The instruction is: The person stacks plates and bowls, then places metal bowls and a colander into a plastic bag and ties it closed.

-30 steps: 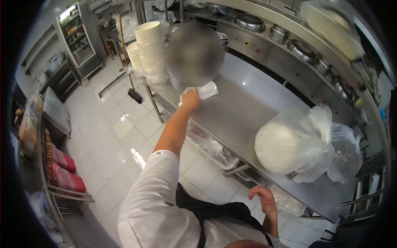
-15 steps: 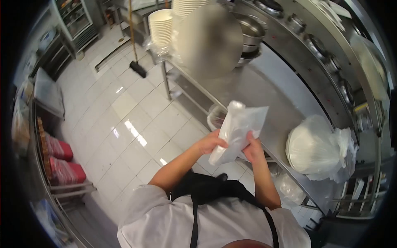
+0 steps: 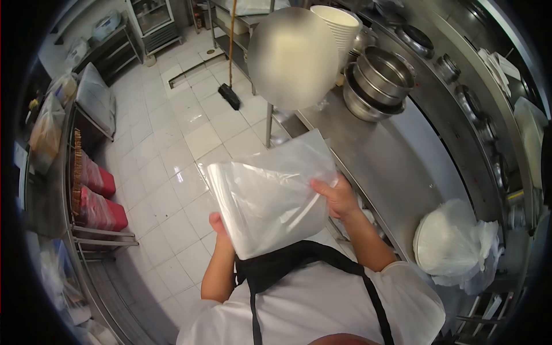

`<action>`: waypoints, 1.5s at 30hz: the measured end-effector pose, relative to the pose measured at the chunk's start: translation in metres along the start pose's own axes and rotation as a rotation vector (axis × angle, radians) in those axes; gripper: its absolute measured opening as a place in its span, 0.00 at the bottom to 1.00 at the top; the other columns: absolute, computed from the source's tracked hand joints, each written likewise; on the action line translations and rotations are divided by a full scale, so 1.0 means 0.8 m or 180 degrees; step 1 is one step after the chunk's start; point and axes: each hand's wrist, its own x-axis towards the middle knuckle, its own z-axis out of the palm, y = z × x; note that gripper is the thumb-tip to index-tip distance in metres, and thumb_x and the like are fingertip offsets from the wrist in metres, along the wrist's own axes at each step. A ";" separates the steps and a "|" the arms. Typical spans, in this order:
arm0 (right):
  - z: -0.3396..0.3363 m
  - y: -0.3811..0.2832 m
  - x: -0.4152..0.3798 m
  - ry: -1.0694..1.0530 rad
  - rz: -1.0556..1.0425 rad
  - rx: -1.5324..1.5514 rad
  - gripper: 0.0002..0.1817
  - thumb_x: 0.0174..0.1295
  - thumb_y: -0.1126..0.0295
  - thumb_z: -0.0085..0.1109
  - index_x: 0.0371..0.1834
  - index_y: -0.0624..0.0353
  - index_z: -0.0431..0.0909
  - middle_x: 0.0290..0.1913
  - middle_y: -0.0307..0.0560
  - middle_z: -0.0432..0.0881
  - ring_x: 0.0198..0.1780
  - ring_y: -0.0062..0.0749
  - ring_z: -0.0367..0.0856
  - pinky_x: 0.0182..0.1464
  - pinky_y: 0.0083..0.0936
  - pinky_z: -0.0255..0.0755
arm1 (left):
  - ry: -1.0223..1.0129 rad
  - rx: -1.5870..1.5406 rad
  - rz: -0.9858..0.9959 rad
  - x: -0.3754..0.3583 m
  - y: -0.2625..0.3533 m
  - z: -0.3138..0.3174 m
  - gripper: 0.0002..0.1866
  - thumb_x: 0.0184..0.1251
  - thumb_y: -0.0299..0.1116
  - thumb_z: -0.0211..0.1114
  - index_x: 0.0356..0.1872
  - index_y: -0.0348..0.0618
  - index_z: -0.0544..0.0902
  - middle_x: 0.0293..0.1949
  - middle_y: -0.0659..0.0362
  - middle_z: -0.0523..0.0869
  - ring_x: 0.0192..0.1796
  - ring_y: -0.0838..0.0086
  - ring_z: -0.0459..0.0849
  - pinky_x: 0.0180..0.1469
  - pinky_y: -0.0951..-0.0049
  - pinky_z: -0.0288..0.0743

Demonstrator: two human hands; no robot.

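A roll of clear plastic bags [image 3: 230, 213] is held in front of my apron, with a wide sheet [image 3: 282, 195] spread off it to the right. My left hand [image 3: 218, 224] grips the roll from its left side; most of its fingers are hidden behind the plastic. At the sheet's right edge, my right hand [image 3: 333, 195] pinches the film, its thumb on top.
To the right runs a steel counter [image 3: 379, 161] with stacked metal bowls [image 3: 379, 80], white tubs [image 3: 339, 26] and a white plastic-wrapped bundle [image 3: 451, 238]. A broom [image 3: 229, 96] stands on the tiled floor. Red containers [image 3: 100, 210] sit on the left rack.
My hands have moved apart, and the plastic is now opened out wide between them. My left hand has shifted left and down. The view has turned a little.
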 end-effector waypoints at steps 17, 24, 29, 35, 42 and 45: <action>-0.086 -0.029 0.065 0.1266 -0.0849 -0.0016 0.27 0.62 0.74 0.61 0.65 0.66 0.65 0.56 0.51 0.78 0.56 0.39 0.79 0.60 0.36 0.73 | 0.0314 -0.0259 -0.0589 0.103 0.095 -0.046 0.43 0.50 0.53 0.63 0.68 0.40 0.68 0.58 0.45 0.78 0.60 0.50 0.78 0.59 0.44 0.75; -0.098 0.022 0.176 0.0051 0.0097 0.0043 0.27 0.57 0.73 0.67 0.61 0.61 0.72 0.52 0.44 0.80 0.55 0.29 0.78 0.59 0.29 0.70 | 0.0807 -0.0181 -0.0685 0.163 0.198 -0.120 0.42 0.49 0.55 0.54 0.66 0.39 0.70 0.56 0.44 0.80 0.57 0.48 0.80 0.54 0.47 0.78; -0.010 0.025 0.303 -0.0738 0.0703 -0.0451 0.27 0.57 0.71 0.69 0.60 0.61 0.73 0.51 0.41 0.80 0.53 0.25 0.76 0.58 0.25 0.69 | 0.1141 0.0252 -0.0335 0.222 0.282 -0.084 0.43 0.48 0.52 0.56 0.67 0.38 0.68 0.60 0.43 0.77 0.58 0.49 0.79 0.60 0.50 0.74; 0.062 0.027 0.424 -0.1407 0.0919 -0.1026 0.27 0.62 0.65 0.66 0.63 0.61 0.70 0.53 0.43 0.78 0.54 0.28 0.74 0.58 0.27 0.68 | 0.1348 0.0375 0.0276 0.254 0.353 -0.122 0.38 0.52 0.48 0.55 0.64 0.34 0.71 0.57 0.44 0.80 0.56 0.52 0.81 0.58 0.52 0.77; 0.118 0.039 0.552 -0.0826 0.0891 -0.1535 0.28 0.64 0.60 0.64 0.63 0.63 0.68 0.52 0.47 0.79 0.54 0.29 0.75 0.58 0.26 0.70 | 0.1624 0.0226 0.0167 0.377 0.435 -0.183 0.36 0.53 0.46 0.54 0.63 0.33 0.72 0.55 0.45 0.81 0.54 0.52 0.82 0.59 0.53 0.76; 0.137 0.049 0.614 -0.0161 0.1020 -0.1492 0.23 0.67 0.58 0.61 0.58 0.62 0.72 0.49 0.45 0.81 0.52 0.28 0.77 0.57 0.26 0.70 | 0.1916 0.0567 -0.0308 0.470 0.489 -0.217 0.35 0.52 0.43 0.55 0.61 0.33 0.73 0.55 0.45 0.81 0.55 0.51 0.82 0.60 0.52 0.75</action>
